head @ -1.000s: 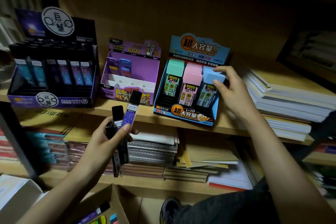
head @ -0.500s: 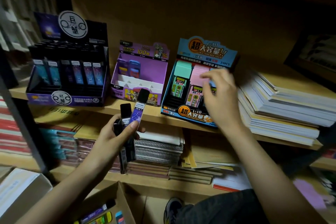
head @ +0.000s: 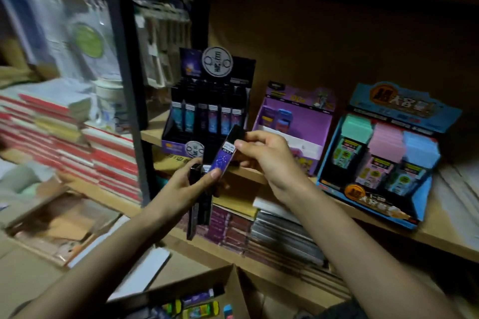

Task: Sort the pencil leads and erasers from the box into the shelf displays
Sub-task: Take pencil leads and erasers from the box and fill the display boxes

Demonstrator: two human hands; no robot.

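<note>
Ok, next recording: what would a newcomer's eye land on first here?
Centre frame, both hands meet on a purple lead case: the left hand holds its lower end along with other dark cases, the right hand pinches its black-capped top. Then, on the shelf to the right, the bright blue display of mint, pink and blue packs, and the black display of lead cases just behind the hands.

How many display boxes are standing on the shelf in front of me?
3: the black display on the left, the purple display in the middle, the blue display on the right. More may sit beyond the frame.
</note>
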